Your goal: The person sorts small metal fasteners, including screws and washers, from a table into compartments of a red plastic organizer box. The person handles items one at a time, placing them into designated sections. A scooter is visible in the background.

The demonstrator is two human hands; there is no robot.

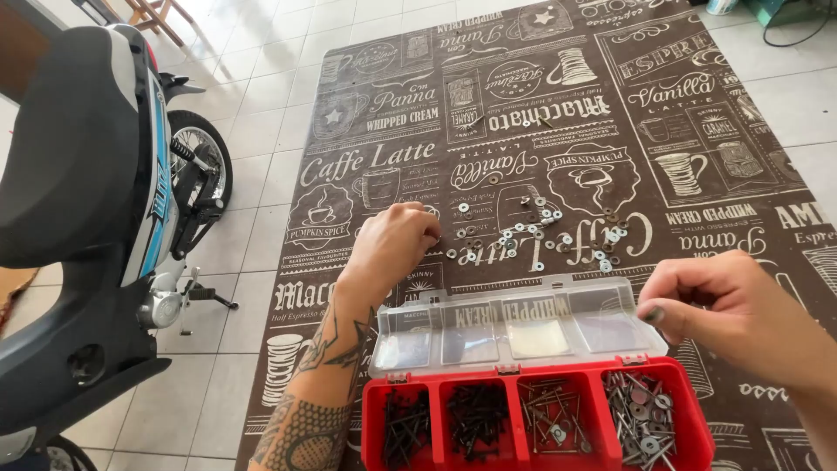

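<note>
Far left: a parked motorcycle [96,209], dark seat, blue-and-white side panel, rear wheel on pale floor tiles [244,131]. Next, a brown printed mat [540,105] spread over the tiles. Left hand [390,249], forearm tattooed, knuckles up on the mat, fingers curled and pressed together at the left edge of the washers [532,235]; whether anything is pinched there, impossible to tell. Washers scattered loose across the mat's middle, small silver and dark rings, just beyond the organiser box [697,419]. Box red, four compartments: dark screws in the two left ones, nails and washers in the two right. Clear lid [514,327] hinged open, leaning back toward the washers. Right hand [724,301] hovering above the lid's right corner, thumb and forefinger pinched together, any content too small to make out.
</note>
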